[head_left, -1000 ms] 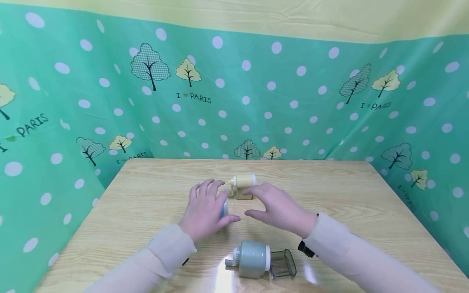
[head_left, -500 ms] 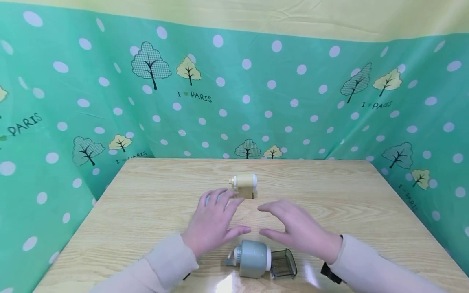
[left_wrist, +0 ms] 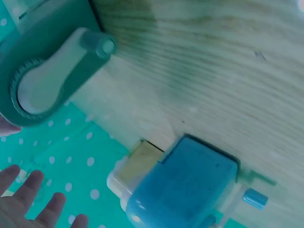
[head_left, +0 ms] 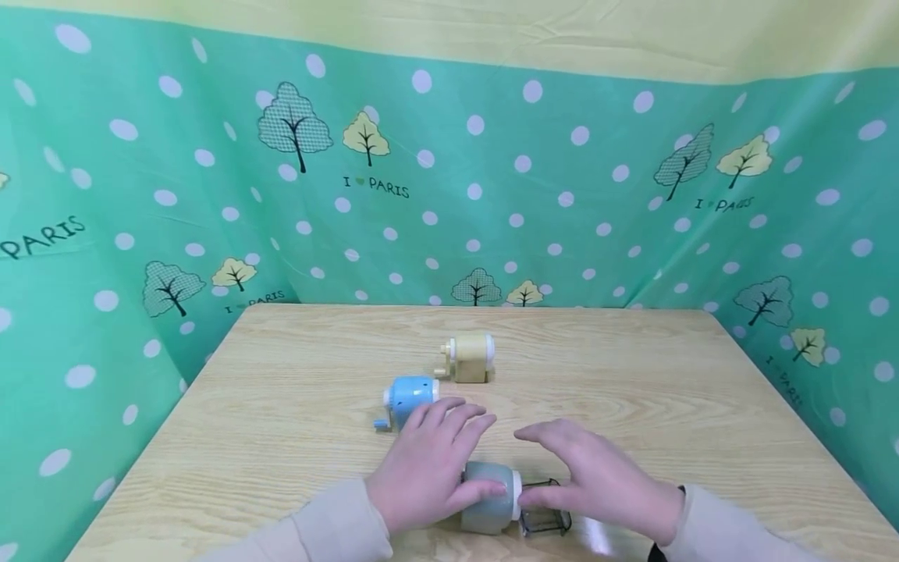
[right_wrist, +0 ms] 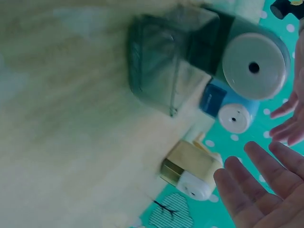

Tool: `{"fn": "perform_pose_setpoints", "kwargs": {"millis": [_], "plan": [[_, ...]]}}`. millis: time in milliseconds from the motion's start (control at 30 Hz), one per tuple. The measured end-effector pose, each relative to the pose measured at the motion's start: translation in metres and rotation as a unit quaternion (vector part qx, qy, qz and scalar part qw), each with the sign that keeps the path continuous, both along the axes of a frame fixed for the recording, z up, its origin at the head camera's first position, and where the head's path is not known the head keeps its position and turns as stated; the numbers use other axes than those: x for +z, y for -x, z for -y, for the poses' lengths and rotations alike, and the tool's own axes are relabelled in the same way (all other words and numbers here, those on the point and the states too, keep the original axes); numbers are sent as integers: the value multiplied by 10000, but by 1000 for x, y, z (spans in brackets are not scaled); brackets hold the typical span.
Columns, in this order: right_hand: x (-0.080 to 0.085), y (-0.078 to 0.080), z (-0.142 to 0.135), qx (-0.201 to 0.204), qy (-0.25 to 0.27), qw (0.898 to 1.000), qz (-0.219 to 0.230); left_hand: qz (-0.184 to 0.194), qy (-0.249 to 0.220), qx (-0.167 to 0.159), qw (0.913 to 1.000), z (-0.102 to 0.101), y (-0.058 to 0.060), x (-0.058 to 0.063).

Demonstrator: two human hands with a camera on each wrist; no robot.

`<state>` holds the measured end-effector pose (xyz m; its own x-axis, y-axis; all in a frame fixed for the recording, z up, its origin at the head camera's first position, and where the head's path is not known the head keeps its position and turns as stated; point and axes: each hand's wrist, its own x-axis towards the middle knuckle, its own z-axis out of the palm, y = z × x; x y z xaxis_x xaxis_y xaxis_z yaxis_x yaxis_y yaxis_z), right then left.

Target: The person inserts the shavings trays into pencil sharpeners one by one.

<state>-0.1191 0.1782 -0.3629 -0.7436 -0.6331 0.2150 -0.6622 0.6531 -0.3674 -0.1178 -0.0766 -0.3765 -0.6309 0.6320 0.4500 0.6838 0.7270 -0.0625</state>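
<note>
A grey-green crank pencil sharpener (head_left: 485, 521) stands on the table near the person in the head view. Its clear dark shavings drawer (head_left: 546, 521) sticks out at the right; whether it is wholly free of the body I cannot tell. My left hand (head_left: 428, 472) hovers at the sharpener's left, fingers loosely spread, thumb overlapping its body. On the other side is my right hand (head_left: 600, 478), thumb over the gap between white face and drawer. Neither hand grips anything; contact is unclear. The crank (left_wrist: 52, 71) shows in the left wrist view.
Beyond my left hand stands a blue crank pencil sharpener (head_left: 413, 394), partly covered by its fingers in the head view. Farther back is a yellow crank pencil sharpener (head_left: 469, 359). A dotted green cloth (head_left: 590, 195) hangs round the wooden table (head_left: 632, 367).
Both hands have moved back toward the person, from around the blue sharpener to the grey-green one. The blue sharpener, covered before, now shows. The sharpeners appear to stay in place.
</note>
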Motion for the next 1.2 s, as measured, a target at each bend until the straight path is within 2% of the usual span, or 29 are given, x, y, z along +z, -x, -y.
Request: {"fn": "perform_pose_setpoints", "kwargs": {"millis": [200, 333, 600, 867, 1200], "plan": [[-16, -7, -5, -44, -156, 9978, 641, 105, 5, -180, 9998, -5, -8, -3], [-26, -10, -9, 26, -496, 9955, 811, 227, 28, -184, 9996, -8, -10, -4], [-41, -13, -18, 151, -752, 9944, 723, 316, 88, -220, 9992, -13, -13, -6], [-47, -14, -24, 132, -673, 9949, 736, 91, 45, -328, 9994, -17, -12, -10], [-53, -15, -26, 131, -514, 9982, 290, 414, 247, -370, 9982, -23, -12, -15]]}}
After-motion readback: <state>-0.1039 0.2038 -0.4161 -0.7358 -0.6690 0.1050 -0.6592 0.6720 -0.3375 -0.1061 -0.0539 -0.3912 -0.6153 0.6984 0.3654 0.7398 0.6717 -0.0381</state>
